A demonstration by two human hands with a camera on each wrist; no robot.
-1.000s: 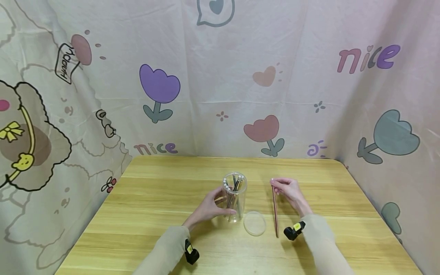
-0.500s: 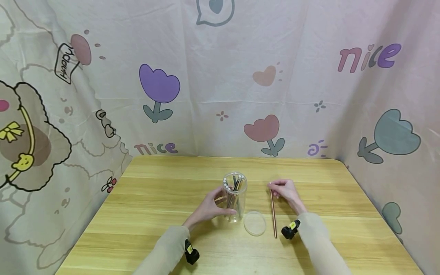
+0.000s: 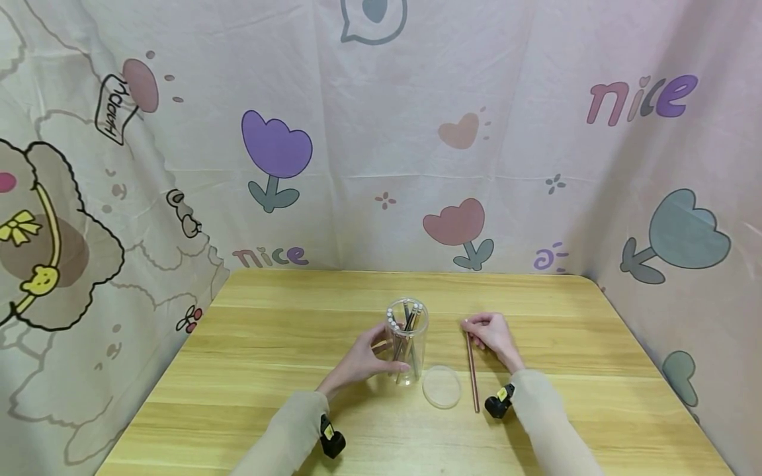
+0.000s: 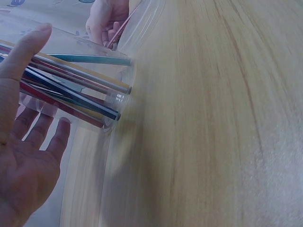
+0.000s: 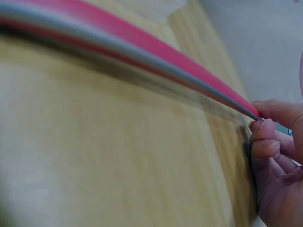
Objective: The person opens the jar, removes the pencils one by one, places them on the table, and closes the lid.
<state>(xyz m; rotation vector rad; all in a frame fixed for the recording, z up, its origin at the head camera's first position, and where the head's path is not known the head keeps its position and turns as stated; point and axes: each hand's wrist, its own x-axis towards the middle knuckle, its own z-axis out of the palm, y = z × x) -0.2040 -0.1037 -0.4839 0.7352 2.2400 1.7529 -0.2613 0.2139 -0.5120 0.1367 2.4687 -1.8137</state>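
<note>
Farthest left on the wooden worktop (image 3: 268, 337), a light sleeve (image 3: 286, 430) with a black wrist camera (image 3: 333, 442) leads to the left hand (image 3: 360, 357). Its grip is round a clear jar (image 3: 422, 350), the thumb across the near side and the fingers behind. The jar stands upright on the worktop, its mouth uncovered.

Inside it is a bunch of pencils (image 3: 411, 318), leaning and crossing, too tangled to count. Several white ends gather along the left of the rim, and a few more show on the right. The left wrist view shows their lower ends down at the jar's base: a teal pencil (image 4: 92, 58) set a little apart from the rest, with yellow, dark red and dark blue ones bundled beside it.

Just right of the jar, a clear round disc (image 3: 442, 387) lies flat on the worktop.

Next comes a single reddish pencil (image 3: 472, 373), outside the jar and beyond the disc. Its far end is pinched between thumb and fingers in the grip of the right hand (image 3: 491, 334); its other end points back toward the person. Whether that near end touches the worktop, I cannot tell.
</note>
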